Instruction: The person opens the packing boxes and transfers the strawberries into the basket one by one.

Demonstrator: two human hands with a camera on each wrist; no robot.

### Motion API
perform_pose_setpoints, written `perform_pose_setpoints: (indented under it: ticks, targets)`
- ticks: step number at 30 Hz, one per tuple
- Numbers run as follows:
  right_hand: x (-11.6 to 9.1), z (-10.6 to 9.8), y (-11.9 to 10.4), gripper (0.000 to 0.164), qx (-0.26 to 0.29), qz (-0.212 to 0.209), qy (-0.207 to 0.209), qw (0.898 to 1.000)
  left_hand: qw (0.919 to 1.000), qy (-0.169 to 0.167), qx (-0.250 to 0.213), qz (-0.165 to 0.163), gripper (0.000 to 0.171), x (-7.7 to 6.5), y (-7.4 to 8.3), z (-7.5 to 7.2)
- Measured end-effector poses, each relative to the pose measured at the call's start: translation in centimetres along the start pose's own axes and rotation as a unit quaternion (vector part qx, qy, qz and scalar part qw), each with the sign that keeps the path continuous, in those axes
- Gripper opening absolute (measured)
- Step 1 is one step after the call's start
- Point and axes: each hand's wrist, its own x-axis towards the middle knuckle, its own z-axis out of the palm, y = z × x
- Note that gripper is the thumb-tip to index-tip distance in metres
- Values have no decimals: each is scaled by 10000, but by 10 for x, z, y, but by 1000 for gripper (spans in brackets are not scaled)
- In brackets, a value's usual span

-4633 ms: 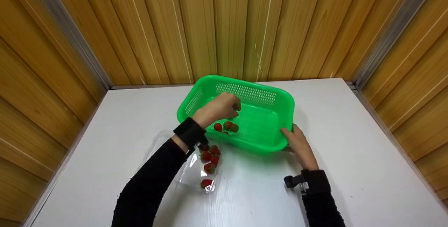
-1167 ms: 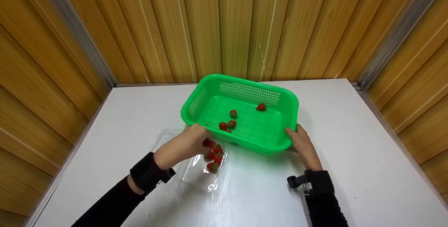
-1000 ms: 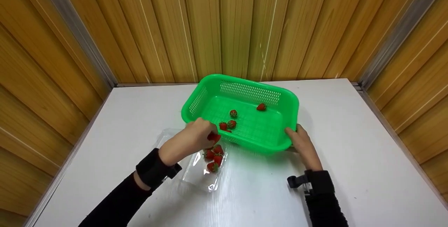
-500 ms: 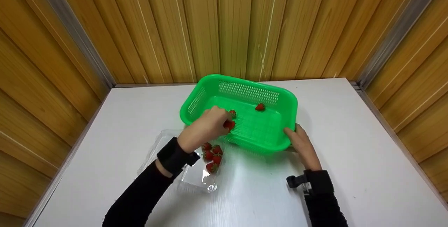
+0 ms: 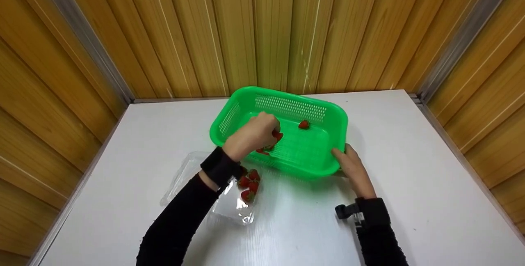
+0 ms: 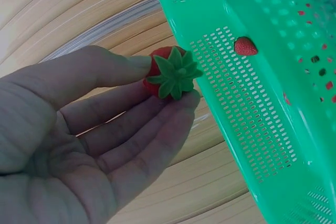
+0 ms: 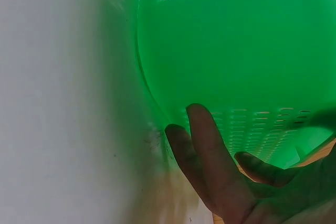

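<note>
Over the green plastic basket, my left hand pinches a strawberry between thumb and fingertips, its leafy cap plain in the left wrist view. A lone strawberry lies near the basket's far wall, and others lie partly hidden below my left hand. My right hand holds the basket's right end, thumb over the rim. In the right wrist view its fingers reach along the outside wall. A clear plastic box with several strawberries sits in front of the basket, partly behind my left forearm.
The white table carries the box and basket. A wood-look panel wall rises close behind the basket, with more panels at both sides. The box's clear lid lies left of my left forearm.
My left hand has lifted a strawberry from the clear box and carried it up and right over the basket. The right hand keeps its hold on the basket's end.
</note>
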Motion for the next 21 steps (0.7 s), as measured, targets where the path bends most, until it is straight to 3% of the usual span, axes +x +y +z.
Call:
perform_pose_setpoints:
  ticks: [9,16,21]
  targets:
    - [0,1,-1,55,51,-25,-57,10000,9996,-240,43,-145,44,15,1,5]
    - [0,1,0,54,-71,-69,5,10000,9985,-418,-51,-336,30,17,2,6]
    - [0,0,0,54,-86,-57,-2,9999,9987,-415,-1,-306,35,19,2,7]
